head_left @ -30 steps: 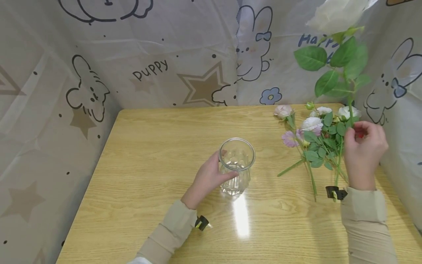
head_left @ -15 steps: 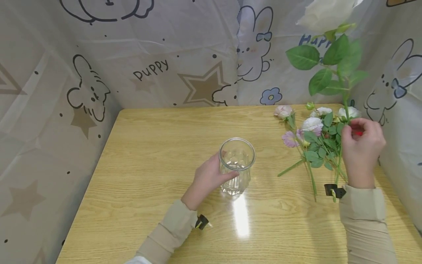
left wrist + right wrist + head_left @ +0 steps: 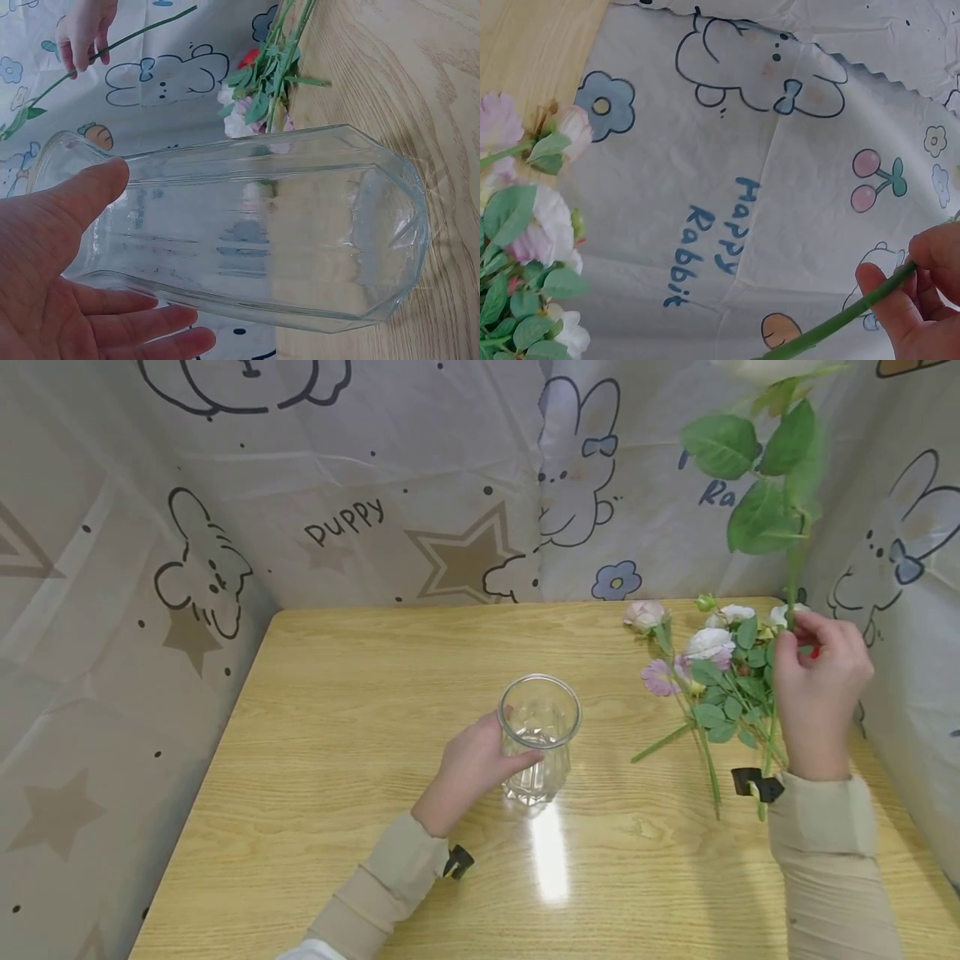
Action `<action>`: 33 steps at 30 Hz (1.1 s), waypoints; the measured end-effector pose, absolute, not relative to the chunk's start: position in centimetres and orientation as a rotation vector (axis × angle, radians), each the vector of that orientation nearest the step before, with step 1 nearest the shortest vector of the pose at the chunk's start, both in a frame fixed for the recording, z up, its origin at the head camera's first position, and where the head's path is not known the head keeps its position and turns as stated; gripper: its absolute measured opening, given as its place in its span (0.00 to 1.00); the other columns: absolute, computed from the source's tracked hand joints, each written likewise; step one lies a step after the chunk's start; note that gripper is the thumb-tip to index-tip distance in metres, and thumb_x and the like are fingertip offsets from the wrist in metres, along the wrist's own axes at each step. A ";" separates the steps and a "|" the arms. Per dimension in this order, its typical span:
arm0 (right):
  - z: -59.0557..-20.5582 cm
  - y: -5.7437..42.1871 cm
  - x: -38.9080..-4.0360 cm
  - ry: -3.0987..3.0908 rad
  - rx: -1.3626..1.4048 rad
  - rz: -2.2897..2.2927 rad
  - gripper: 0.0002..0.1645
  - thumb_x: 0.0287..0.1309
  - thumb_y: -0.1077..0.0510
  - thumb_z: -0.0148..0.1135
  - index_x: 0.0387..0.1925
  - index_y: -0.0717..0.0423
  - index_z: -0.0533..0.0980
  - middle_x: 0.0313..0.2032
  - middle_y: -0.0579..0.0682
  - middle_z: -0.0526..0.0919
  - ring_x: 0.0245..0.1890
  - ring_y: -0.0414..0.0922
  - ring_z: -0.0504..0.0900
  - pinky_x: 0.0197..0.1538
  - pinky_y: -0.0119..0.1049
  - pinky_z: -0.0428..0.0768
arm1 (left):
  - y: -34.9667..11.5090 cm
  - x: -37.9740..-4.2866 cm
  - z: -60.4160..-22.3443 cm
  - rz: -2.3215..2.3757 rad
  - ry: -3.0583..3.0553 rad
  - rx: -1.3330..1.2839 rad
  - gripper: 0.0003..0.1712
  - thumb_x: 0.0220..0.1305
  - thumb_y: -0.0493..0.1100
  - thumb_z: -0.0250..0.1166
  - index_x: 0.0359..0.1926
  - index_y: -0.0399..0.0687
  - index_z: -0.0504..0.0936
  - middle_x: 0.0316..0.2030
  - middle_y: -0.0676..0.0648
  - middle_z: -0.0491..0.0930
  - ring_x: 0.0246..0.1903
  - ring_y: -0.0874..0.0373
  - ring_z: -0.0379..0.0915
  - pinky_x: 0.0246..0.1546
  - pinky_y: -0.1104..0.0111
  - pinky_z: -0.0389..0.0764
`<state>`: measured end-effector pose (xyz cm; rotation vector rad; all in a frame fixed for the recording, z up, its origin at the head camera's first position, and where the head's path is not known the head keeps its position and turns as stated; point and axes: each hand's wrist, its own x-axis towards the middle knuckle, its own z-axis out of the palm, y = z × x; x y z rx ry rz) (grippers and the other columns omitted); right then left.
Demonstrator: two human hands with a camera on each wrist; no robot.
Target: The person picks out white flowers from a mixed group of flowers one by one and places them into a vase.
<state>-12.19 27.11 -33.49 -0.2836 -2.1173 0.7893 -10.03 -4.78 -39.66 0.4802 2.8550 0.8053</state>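
A ribbed clear glass vase stands upright on the wooden table. My left hand holds it from the left, thumb on the near side and fingers partly hidden behind the glass. In the left wrist view, thumb and fingers lie on opposite sides of the vase's neck. At the right, my right hand pinches a long-stemmed white rose between thumb and fingers, above the flower pile. The top edge cuts off its bloom; large green leaves show below. The right wrist view shows its bare green stem.
Several artificial flowers lie heaped on the table's right side: a pale pink rose, a purple flower, a white bloom and leafy stems. A printed cloth walls the table at back and sides.
The right hand has risen and shifted slightly left with the white rose, so its bloom slides out at the top. The left hand and vase stay put.
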 end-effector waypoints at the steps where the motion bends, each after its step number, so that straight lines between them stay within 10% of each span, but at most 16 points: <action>1: -33.3 26.9 -12.2 -2.117 -0.277 0.793 0.11 0.53 0.68 0.54 0.37 0.69 0.78 0.30 0.25 0.62 0.31 0.22 0.65 0.30 0.11 0.65 | -4.8 -10.0 -39.7 0.806 2.852 0.479 0.42 0.48 0.60 0.65 0.59 0.41 0.66 0.49 0.42 0.75 0.44 0.48 0.74 0.38 0.59 0.79; 17: -31.0 21.5 -13.6 -2.034 -0.114 0.960 0.10 0.52 0.66 0.55 0.34 0.69 0.77 0.29 0.28 0.65 0.30 0.28 0.70 0.30 0.12 0.70 | -4.9 -10.1 -40.1 0.912 2.815 0.494 0.41 0.49 0.57 0.66 0.59 0.42 0.66 0.52 0.42 0.73 0.48 0.48 0.71 0.46 0.57 0.75; 26: -30.3 18.0 -13.8 -2.002 0.116 1.037 0.08 0.49 0.70 0.55 0.33 0.71 0.77 0.29 0.58 0.76 0.30 0.40 0.75 0.31 0.14 0.72 | -4.9 -10.1 -40.2 0.936 2.810 0.510 0.43 0.48 0.56 0.67 0.62 0.45 0.62 0.54 0.42 0.71 0.49 0.48 0.71 0.45 0.57 0.75; 33: -29.2 15.3 -12.9 -1.956 0.228 1.197 0.07 0.48 0.71 0.55 0.32 0.70 0.77 0.29 0.55 0.76 0.30 0.40 0.75 0.31 0.21 0.76 | -4.9 -10.2 -40.3 0.952 2.792 0.511 0.44 0.49 0.56 0.67 0.63 0.44 0.59 0.55 0.41 0.70 0.50 0.47 0.70 0.45 0.56 0.75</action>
